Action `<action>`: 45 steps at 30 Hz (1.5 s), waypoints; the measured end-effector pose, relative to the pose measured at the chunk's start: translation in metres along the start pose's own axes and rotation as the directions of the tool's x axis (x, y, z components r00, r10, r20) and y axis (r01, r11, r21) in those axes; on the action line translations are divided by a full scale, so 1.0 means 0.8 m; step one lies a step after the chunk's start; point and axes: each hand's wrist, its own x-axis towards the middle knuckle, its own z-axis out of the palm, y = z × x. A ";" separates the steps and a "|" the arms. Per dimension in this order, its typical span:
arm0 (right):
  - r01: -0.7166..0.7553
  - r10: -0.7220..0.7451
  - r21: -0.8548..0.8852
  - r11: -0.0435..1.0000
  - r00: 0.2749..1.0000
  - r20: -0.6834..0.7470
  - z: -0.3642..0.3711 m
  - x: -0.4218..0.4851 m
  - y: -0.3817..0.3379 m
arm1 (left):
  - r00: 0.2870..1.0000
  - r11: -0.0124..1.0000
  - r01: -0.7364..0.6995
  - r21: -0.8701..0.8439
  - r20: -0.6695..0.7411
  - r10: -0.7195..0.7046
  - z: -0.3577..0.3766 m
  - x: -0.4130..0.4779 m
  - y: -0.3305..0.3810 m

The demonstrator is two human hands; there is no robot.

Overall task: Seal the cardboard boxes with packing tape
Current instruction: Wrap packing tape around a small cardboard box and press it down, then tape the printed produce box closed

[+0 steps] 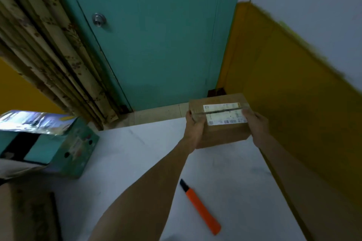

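White table [137, 162]: work surface. Teal box [74, 154] at left edge, top flap up, unsealed (likely next). Small cardboard box [225, 133] at far right corner by door, held at both ends: left hand [193, 125] and right hand [256, 123], fingers curled round its edges. Orange cutter [201, 209] lying near, untouched. Glossy clear strip along top seam over label [225, 118], so this box looks sealed. Tape roll not in view.

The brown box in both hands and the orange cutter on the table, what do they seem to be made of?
Brown box: cardboard, by its matte brown faces and folded edges. A white paper label lies on top under a glossy clear strip, probably tape. Orange cutter: likely plastic, by its smooth, even orange body and black tip, though the blur leaves it open.
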 end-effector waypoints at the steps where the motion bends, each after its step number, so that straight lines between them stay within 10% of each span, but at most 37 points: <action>1: -0.013 0.013 0.005 1.000 1.000 -0.001 -0.002 0.020 0.001 | 1.000 1.000 0.000 0.005 -0.003 0.000 0.011 0.017 0.000; 23: -0.001 -0.006 -0.183 0.983 0.999 -0.037 -0.001 0.121 0.032 | 0.999 0.969 -0.022 0.247 -0.032 0.031 0.051 0.099 -0.021; 31: 0.222 -0.346 -0.434 0.873 0.909 -0.232 -0.003 0.031 0.058 | 0.996 0.967 -0.017 0.254 -0.082 0.039 -0.019 -0.036 -0.026; 34: 0.351 -0.442 -0.427 0.833 0.887 -0.134 0.021 -0.062 0.098 | 0.986 0.971 0.097 0.219 -0.152 -0.065 -0.083 -0.102 -0.068; 39: 0.205 -0.178 -0.193 0.959 0.973 0.147 0.098 -0.240 0.140 | 0.955 0.975 0.074 0.208 -0.297 -0.009 -0.192 -0.228 -0.113; 45: 0.232 -0.034 -0.293 0.928 0.834 0.551 0.203 -0.372 0.159 | 0.910 0.986 0.083 0.146 -0.415 -0.016 -0.308 -0.362 -0.168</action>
